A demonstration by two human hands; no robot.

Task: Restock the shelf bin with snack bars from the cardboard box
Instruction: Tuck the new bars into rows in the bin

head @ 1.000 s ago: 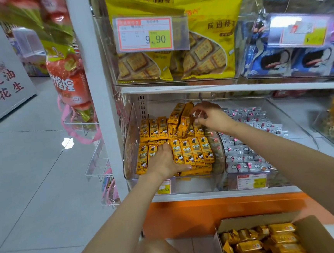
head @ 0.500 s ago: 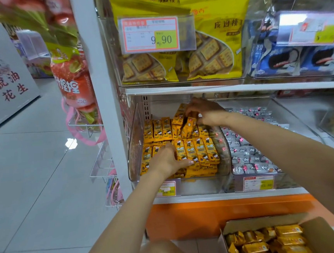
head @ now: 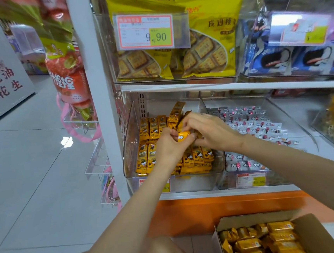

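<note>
One orange snack bar [head: 183, 136] is held just above the packed rows of bars [head: 198, 156] in the clear shelf bin [head: 131, 143], towards its far middle. The left hand [head: 169, 148] has its fingers curled round the bar's left end, and the right hand [head: 211, 131] pinches its right end. Grey-wrapped sweets [head: 248, 123] fill the bin to the right. The open cardboard box [head: 316, 232], still holding bars, sits near and low on the right.

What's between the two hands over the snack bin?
One yellow snack bar, pinched from both sides by the left hand and right hand, over the shelf bin. Shows in the head view.
</note>
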